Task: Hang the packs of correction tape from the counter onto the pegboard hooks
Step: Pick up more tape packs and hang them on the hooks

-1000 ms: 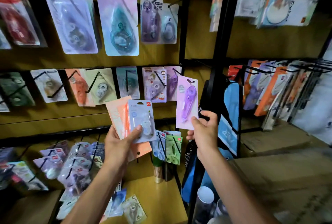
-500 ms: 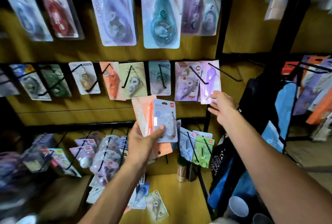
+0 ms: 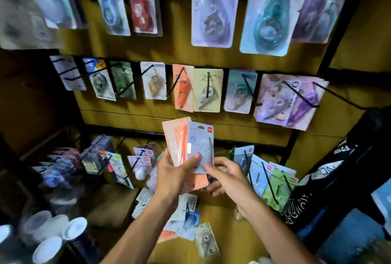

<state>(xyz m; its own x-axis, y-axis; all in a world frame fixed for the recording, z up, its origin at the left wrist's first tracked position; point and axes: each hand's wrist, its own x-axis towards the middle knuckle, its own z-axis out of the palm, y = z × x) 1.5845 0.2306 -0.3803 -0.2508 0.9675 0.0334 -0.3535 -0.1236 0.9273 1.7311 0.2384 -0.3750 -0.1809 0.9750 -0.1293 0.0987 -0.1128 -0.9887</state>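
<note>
My left hand (image 3: 173, 177) grips a small stack of correction tape packs: an orange pack (image 3: 174, 136) behind and a pale blue-grey pack (image 3: 200, 143) in front, thumb pressed on the front one. My right hand (image 3: 228, 176) pinches the lower right edge of the blue-grey pack. The purple pack (image 3: 304, 103) hangs on a hook at the right end of the pegboard's middle row. Several more packs (image 3: 190, 219) lie loose on the wooden counter (image 3: 230, 240) below my wrists.
Rows of hung packs fill the pegboard (image 3: 237, 60), with long black hooks (image 3: 338, 97) sticking out toward me. Low hooks with packs (image 3: 273, 181) crowd beside my right hand. White-lidded cups (image 3: 74, 227) stand at lower left; a black bag (image 3: 338, 170) hangs at right.
My right hand left the purple pack hanging on the middle-row hook and came down to the stack in my left hand, now pinching the blue-grey pack. The view shifted left and down.
</note>
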